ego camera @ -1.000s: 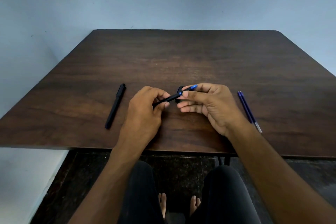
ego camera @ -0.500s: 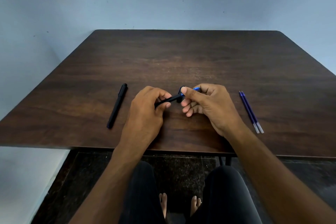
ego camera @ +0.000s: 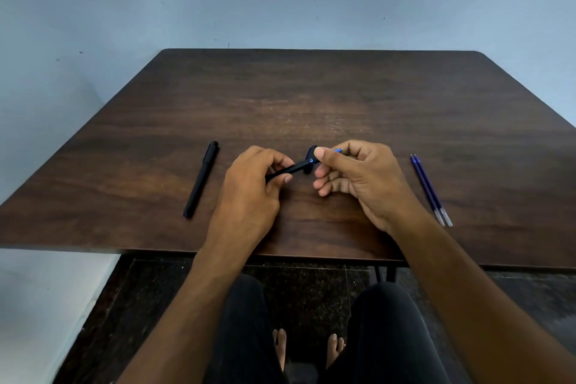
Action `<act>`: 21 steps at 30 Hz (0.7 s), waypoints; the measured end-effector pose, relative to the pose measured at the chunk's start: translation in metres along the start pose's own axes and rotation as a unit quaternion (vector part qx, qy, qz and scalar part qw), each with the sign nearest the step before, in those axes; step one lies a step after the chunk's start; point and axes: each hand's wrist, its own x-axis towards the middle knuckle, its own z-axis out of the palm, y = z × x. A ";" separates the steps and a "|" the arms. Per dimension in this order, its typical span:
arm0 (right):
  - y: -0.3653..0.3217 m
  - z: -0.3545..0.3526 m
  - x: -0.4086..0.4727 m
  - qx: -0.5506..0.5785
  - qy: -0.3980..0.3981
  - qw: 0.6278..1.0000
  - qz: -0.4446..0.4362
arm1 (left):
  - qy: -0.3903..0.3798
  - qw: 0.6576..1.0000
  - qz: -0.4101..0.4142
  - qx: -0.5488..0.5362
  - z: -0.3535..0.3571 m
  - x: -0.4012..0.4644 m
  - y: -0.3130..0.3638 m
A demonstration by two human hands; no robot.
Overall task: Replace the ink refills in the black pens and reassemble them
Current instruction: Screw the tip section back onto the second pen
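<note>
Near the table's (ego camera: pixel 343 97) front edge, our left hand (ego camera: pixel 249 184) grips the black pen barrel (ego camera: pixel 288 169) while our right hand (ego camera: pixel 352 178) pinches its blue refill (ego camera: pixel 338 150), so we judge extraction underway, needing a straight pull next.

We see the left hand (ego camera: pixel 249 187) gripping a black pen barrel (ego camera: pixel 288 169) while the right hand (ego camera: pixel 358 179) pinches its blue end. On the table (ego camera: pixel 311 97) lie another black pen (ego camera: pixel 201 179) at left and two refills (ego camera: pixel 430 190) at right.
</note>
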 end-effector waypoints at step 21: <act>0.000 0.001 -0.001 -0.015 0.008 1.000 -0.009 | 0.002 1.000 -0.011 0.000 0.000 0.000 0.001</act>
